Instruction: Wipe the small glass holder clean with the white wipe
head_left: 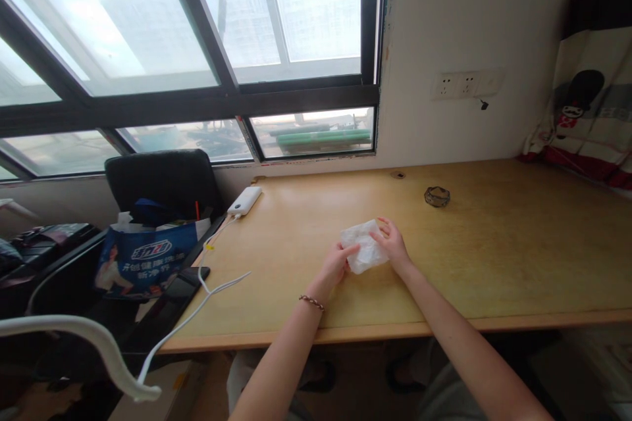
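Near the tabletop [494,256] middle, both hands pinch a crumpled white wipe [364,245], left hand [337,262] at its near-left edge, right hand [392,241] on its right side; best kept flat, grips at opposite edges, pulled evenly.

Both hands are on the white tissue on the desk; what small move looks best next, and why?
Probably press the tissue flat: it lies crumpled on the desk, with the left hand at its near edge and the right hand at its right edge.
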Motion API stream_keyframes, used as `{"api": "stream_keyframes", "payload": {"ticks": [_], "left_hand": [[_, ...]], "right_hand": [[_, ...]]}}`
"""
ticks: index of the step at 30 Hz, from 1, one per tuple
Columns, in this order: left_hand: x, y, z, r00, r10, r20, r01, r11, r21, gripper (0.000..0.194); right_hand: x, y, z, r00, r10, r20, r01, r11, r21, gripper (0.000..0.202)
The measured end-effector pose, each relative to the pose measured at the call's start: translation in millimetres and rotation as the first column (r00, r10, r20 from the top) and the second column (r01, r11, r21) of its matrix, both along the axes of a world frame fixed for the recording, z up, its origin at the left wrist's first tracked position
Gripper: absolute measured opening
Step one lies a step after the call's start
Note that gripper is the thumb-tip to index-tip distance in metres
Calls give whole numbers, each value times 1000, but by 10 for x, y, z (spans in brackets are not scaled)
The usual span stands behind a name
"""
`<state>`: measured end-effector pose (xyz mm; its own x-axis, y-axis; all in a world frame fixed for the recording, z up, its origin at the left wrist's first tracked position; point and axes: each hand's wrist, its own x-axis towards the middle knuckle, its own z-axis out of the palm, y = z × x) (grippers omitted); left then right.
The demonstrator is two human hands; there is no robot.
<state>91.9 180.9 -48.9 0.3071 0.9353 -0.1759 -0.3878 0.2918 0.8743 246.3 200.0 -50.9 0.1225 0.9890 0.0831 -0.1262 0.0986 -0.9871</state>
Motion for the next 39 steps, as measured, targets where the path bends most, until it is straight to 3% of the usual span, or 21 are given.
{"api": "stream_keyframes", "payload": {"ticks": [4,10,17,27,33,39], "left_hand": [[-28,26,-5,999,40,-32,-40,999,-7,28],[-45,52,5,991,116,-73,-115,993,16,15],[-79,50,29,993,95,-71,-94,995,16,25],[-152,63,97,993,105,59,-103,994,-32,15],[-129,44,106,995,97,9,-97,995,37,9],[-68,2,117,997,48,-55,-41,991,126,14]], "right_hand": [[5,-3,-32,962,244,-121,-261,953,-156,43],[42,6,-17,954,171,-246,-212,966,-151,32],[51,-8,20,906,288,-311,-351,921,-170,27],[126,57,8,919,204,-337,-258,958,-126,9],[137,30,33,930,162,-329,-227,959,-170,7],[103,12,64,971,75,-229,-113,981,-159,34]]}}
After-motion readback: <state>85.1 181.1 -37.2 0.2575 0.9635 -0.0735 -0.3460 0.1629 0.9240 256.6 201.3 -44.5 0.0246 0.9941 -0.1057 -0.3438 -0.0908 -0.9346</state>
